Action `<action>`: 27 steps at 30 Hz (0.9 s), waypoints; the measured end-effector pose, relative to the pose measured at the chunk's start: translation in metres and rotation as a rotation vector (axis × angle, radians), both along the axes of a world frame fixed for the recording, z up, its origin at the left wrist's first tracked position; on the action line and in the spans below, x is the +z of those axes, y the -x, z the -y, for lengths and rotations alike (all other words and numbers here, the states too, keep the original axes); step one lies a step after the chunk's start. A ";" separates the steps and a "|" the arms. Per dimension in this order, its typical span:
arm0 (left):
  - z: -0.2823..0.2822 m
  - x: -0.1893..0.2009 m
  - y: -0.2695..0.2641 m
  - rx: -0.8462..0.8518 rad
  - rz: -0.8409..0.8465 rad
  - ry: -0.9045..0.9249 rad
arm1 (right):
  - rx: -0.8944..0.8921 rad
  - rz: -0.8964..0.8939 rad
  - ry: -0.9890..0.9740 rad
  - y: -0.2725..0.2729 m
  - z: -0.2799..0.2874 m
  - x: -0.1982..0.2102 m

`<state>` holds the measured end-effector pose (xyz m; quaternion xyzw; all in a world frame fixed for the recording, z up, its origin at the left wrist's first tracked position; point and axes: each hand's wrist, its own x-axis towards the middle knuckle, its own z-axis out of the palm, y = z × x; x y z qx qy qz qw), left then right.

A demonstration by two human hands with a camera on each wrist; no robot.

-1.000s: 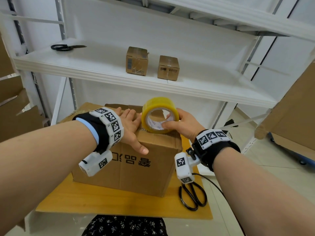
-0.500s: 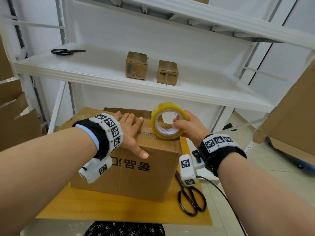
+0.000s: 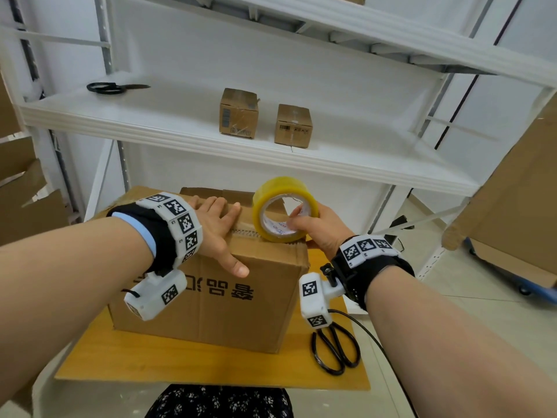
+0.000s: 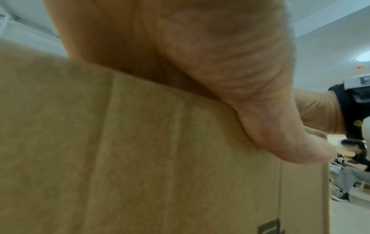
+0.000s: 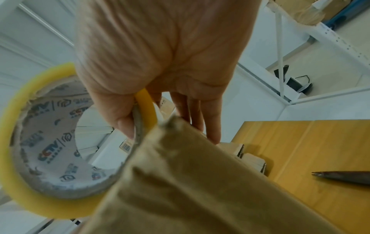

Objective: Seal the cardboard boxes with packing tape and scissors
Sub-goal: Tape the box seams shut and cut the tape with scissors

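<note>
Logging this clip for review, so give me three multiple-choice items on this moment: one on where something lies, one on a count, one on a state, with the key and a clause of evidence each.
1. Where do the scissors nearest the person lie?
A. on the orange board, right of the big box
B. on top of the big box
C. in the left hand

2. How many small boxes stand on the white shelf?
A. one
B. two
C. four

3. What is the right hand doing?
A. resting flat on the shelf
B. holding scissors
C. holding the tape roll at the big box's top edge

Key: 1 A, they lie on the orange board beside the big box. 2 B, small boxes and. 3 C, its grip is on the yellow tape roll; the left hand lies flat on the box top.
</note>
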<state>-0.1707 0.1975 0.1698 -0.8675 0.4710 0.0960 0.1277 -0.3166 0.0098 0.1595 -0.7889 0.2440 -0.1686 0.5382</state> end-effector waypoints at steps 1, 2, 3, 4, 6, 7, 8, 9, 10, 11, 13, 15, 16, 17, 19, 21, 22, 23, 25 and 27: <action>0.001 0.001 0.002 0.001 -0.002 -0.008 | 0.003 -0.002 0.001 0.000 0.000 0.001; 0.001 0.001 0.003 -0.001 -0.004 -0.021 | 0.008 -0.005 0.003 -0.001 0.000 0.002; 0.002 0.002 0.003 -0.006 -0.003 -0.032 | 0.014 -0.010 0.008 -0.002 0.001 0.002; 0.001 0.003 0.003 -0.011 0.000 -0.039 | 0.019 -0.016 0.018 -0.003 0.001 0.003; 0.002 0.003 0.003 -0.018 0.000 -0.039 | 0.024 -0.026 0.030 -0.005 0.001 0.004; 0.004 0.003 0.005 -0.023 -0.013 -0.036 | 0.025 -0.026 0.028 -0.006 0.001 0.004; 0.007 0.002 0.008 -0.033 -0.037 -0.029 | 0.026 -0.026 0.026 -0.007 0.001 0.004; 0.012 0.002 0.012 -0.049 -0.068 -0.018 | 0.029 -0.026 0.031 -0.009 0.000 0.004; 0.016 0.001 0.017 -0.064 -0.102 -0.004 | 0.034 -0.029 0.040 -0.010 0.000 0.004; 0.019 0.001 0.020 -0.074 -0.133 0.010 | 0.040 -0.031 0.047 -0.011 -0.001 0.004; 0.022 0.000 0.022 -0.076 -0.164 0.038 | 0.063 -0.030 0.036 -0.011 -0.001 0.004; 0.022 -0.001 0.020 -0.077 -0.164 0.050 | 0.105 -0.040 0.016 -0.009 0.000 0.003; 0.022 -0.002 0.019 -0.077 -0.167 0.055 | 0.120 -0.049 0.011 -0.007 0.000 0.003; 0.022 -0.002 0.019 -0.077 -0.170 0.060 | 0.130 -0.059 0.012 -0.006 0.001 0.002; 0.022 -0.003 0.020 -0.079 -0.169 0.070 | 0.138 -0.068 0.022 -0.003 0.002 0.002; 0.022 -0.004 0.020 -0.078 -0.160 0.078 | 0.125 -0.070 0.038 -0.002 0.003 0.001; 0.022 -0.005 0.020 -0.078 -0.156 0.081 | 0.111 -0.065 0.046 -0.002 0.003 0.002; 0.022 -0.006 0.020 -0.077 -0.155 0.084 | 0.094 -0.063 0.055 -0.002 0.004 0.001; 0.022 -0.007 0.020 -0.077 -0.157 0.094 | 0.071 -0.069 0.075 -0.004 0.005 0.002; 0.022 -0.007 0.019 -0.078 -0.150 0.100 | 0.072 -0.073 0.086 -0.004 0.006 0.003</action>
